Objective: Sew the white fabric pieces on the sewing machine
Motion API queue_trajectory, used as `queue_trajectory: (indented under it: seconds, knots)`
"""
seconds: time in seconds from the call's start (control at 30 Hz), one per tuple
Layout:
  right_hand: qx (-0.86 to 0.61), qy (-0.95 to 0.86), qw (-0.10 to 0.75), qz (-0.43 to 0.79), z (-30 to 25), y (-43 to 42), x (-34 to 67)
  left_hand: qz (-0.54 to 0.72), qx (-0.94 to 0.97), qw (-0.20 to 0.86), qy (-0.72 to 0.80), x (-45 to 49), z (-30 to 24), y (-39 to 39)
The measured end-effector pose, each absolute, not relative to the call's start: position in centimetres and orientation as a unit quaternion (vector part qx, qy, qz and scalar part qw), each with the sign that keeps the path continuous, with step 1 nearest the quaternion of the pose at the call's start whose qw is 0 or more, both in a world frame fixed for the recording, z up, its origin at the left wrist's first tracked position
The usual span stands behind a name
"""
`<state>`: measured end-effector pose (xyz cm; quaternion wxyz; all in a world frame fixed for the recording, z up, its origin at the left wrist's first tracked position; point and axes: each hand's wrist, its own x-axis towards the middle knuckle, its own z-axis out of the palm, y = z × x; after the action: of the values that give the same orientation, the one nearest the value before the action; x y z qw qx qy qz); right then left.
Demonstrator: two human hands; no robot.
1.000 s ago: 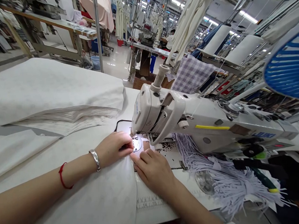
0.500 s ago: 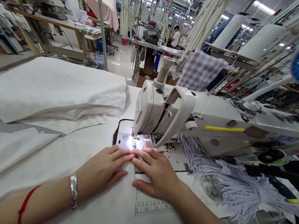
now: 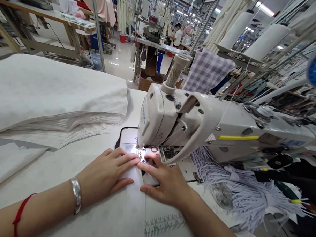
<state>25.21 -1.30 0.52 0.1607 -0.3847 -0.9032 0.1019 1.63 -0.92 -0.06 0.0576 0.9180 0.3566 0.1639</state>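
Observation:
My left hand (image 3: 110, 172) lies flat on a white fabric piece (image 3: 109, 214), fingers stretched toward the needle area of a white sewing machine (image 3: 152, 118). At the fabric's right edge, my right hand (image 3: 168, 180) has its fingers apart, the thumb resting by that edge. One of its fingers reaches under the machine head, close to the presser foot, beside the lit needle plate (image 3: 142, 155). The two index fingertips nearly meet in front of the needle. The machine head partly hides the right fingertips.
A stack of folded white fabric (image 3: 59, 89) lies at the left. Bundled lavender cords (image 3: 254, 199) and a clear round dish (image 3: 222, 195) sit right of my hand. A printed ruler (image 3: 166, 225) runs along the table. Thread cones (image 3: 267, 41) stand behind; a person (image 3: 177, 36) works far back.
My right fingers have spread, one moving farther under the machine head beside the needle. The left hand stays flat on the fabric. The view has shifted slightly.

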Motion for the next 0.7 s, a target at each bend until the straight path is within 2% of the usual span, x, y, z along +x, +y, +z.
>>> queue_trajectory:
  seconds: [0.17,0.43,0.57,0.7]
  knots:
    - [-0.388,-0.902,0.158,0.106,0.5,-0.9,25.3,0.174,0.919,0.035,0.351,1.7,0.0,-0.7]
    - [-0.437,-0.877,0.155,0.127,1.1,-1.6,24.4,0.18,0.915,0.087,0.35,1.3,0.4,-0.7]
    - [-0.553,-0.817,0.148,0.074,1.2,-2.2,21.7,0.174,0.922,0.078,0.336,1.0,0.6,-0.7]
    - [-0.589,-0.798,0.128,0.009,0.9,-2.1,19.6,0.169,0.923,0.076,0.338,0.9,0.6,-0.9]
